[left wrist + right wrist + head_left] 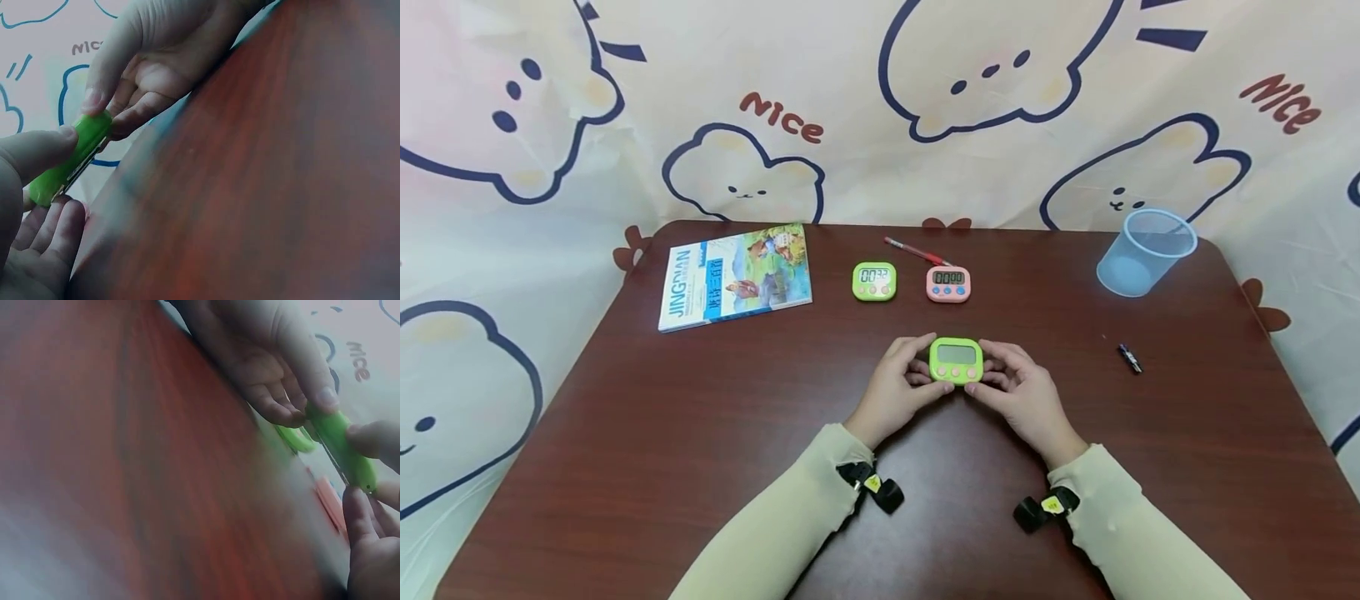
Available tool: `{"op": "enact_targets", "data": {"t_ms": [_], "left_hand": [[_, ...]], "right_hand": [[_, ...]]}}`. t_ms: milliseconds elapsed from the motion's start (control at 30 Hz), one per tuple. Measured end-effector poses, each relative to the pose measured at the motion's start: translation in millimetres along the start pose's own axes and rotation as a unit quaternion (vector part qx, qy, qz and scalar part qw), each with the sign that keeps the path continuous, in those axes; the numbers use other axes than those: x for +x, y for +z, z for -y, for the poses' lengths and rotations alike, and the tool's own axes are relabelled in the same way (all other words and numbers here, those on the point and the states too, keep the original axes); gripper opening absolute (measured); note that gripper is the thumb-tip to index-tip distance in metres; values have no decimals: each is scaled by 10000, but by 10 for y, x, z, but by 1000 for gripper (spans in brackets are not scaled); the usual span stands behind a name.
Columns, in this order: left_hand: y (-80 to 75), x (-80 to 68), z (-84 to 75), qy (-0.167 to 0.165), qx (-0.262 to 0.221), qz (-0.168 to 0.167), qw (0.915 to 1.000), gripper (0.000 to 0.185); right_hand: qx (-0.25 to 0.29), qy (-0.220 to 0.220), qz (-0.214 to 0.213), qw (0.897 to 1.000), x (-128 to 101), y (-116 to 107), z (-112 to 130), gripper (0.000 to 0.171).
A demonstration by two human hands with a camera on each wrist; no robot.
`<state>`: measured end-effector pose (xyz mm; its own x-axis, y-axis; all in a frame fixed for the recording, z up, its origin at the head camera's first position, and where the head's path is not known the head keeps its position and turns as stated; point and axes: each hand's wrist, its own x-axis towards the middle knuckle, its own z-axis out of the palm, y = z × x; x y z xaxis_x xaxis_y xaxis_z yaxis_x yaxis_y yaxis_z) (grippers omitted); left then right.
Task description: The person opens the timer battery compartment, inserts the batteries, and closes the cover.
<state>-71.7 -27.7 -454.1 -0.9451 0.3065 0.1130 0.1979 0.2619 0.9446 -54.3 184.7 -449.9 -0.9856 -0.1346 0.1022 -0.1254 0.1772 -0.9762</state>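
Pinching a green timer between left hand and right hand, thumbs on top, fingers curled underneath, above mid-table; bare wood toward near edge and both side edges.

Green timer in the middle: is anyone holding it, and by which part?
Yes. Both hands hold the green timer by its side edges: left hand on the left edge, right hand on the right.
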Motion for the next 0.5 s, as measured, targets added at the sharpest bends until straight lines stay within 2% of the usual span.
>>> {"op": "enact_targets", "data": {"t_ms": [233, 500], "left_hand": [[-60, -169, -13, -45, -96, -102, 9999, 71], [-60, -165, -38, 20, -126, -62, 9999, 70]], "right_hand": [[-372, -273, 348, 9983, -59, 75, 18, 62], [-427, -161, 466, 9979, -57, 38, 12, 64]]}}
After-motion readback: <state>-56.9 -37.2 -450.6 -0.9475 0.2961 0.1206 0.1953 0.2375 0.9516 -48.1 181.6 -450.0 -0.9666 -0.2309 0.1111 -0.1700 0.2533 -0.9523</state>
